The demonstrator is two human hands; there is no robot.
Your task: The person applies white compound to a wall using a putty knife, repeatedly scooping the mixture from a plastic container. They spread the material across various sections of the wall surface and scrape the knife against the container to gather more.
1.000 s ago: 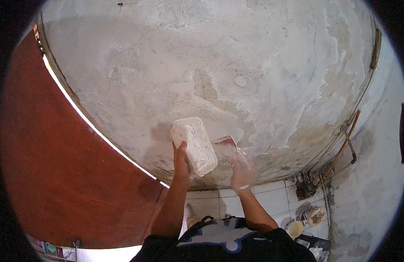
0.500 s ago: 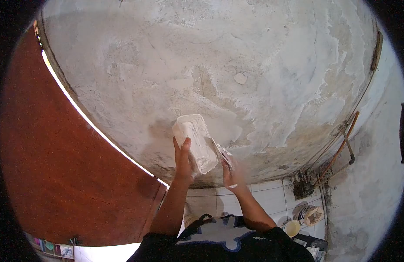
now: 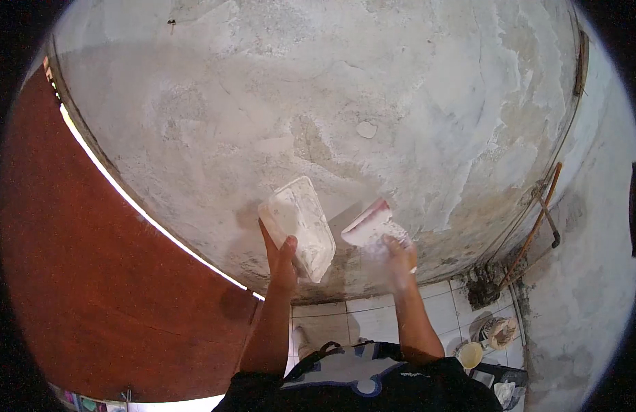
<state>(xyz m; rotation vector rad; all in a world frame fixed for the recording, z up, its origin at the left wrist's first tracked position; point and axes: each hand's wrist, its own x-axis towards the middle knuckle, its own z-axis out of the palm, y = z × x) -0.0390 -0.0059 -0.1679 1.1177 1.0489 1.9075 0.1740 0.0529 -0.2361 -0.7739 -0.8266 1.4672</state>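
Observation:
A white rectangular tub point(image 3: 298, 226), smeared inside with pale paste, tilts in my left hand point(image 3: 282, 264), whose thumb lies on its near side. To its right, my right hand point(image 3: 400, 264) grips a wide-bladed putty knife point(image 3: 374, 225) coated with white paste and showing a reddish edge. The blade is apart from the tub. Both hands are in front of a grey, patchy plastered wall point(image 3: 242, 117). Part of the right hand is blurred.
A reddish-brown panel point(image 3: 125, 288) fills the left side. Pipes point(image 3: 551, 196) run along the right corner. On the tiled floor point(image 3: 428, 312) stand a yellowish container point(image 3: 470, 355), an open bag or bucket point(image 3: 500, 333) and a dark tray point(image 3: 514, 376).
My right hand has moved right, away from the tub, and the putty knife's broad face now shows. The tub has shifted slightly left and turned. The view has shifted a little.

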